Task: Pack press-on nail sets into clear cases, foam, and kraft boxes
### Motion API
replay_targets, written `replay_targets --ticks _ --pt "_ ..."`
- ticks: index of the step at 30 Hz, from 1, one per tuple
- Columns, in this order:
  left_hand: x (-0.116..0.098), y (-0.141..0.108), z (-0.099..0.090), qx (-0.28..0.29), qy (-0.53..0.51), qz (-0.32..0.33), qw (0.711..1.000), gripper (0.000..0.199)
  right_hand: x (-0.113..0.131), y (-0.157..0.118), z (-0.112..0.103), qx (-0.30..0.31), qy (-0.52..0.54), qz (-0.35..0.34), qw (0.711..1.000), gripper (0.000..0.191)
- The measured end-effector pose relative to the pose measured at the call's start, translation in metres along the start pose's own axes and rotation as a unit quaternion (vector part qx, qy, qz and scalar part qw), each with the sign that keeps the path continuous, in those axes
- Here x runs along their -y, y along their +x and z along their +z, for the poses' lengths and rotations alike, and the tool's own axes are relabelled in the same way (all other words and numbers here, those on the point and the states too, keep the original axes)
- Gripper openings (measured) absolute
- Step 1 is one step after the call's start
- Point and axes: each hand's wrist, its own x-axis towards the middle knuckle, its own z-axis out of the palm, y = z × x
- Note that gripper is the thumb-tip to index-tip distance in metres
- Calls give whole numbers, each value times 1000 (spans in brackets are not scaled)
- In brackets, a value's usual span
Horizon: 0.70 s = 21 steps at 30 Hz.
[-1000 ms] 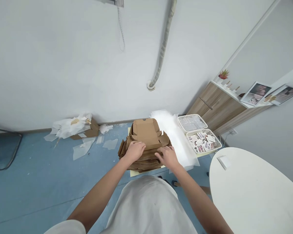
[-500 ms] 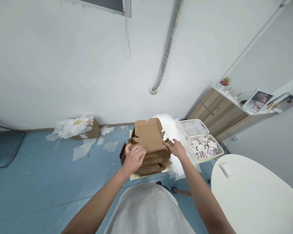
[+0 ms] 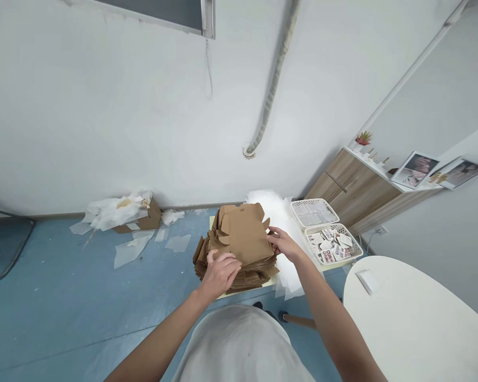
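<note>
A flattened brown cardboard box (image 3: 247, 231) lies on top of a stack of similar folded boxes (image 3: 249, 280). At its near left edge is my left hand (image 3: 222, 271), fingers bent and closed on the cardboard. My right hand (image 3: 284, 244) is at the right side of this box, its fingers closed round the edge by the side flaps. Its fingertips are partly hidden by the cardboard. Curved flaps stick out on both sides of the top box.
White sheets (image 3: 292, 273) lie right of the stack. Beyond them are a white basket of printed cards (image 3: 330, 245) and another basket (image 3: 314, 212). A white round table (image 3: 414, 318) stands at right, a wooden cabinet (image 3: 366, 175) behind. Wrapping scraps cover a carton (image 3: 143, 220) at left.
The near edge of the top box, raised before, now lies flatter on the stack. My right hand has shifted slightly left along its side. The view has tilted up a little.
</note>
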Motion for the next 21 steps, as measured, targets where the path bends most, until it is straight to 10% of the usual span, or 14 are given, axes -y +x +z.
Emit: replay_targets --ticks 6,13,21 --pt "-8 0 0 6 -13 10 1000 22 -1 -2 3 -35 -64 -49 996 32" --pt "3 1 -4 -98 -55 -172 979 51 -16 -35 -24 -80 4 -81 994 42" --pt "-5 26 23 -14 -306 -277 911 77 -40 -96 -63 -219 140 -111 959 39"
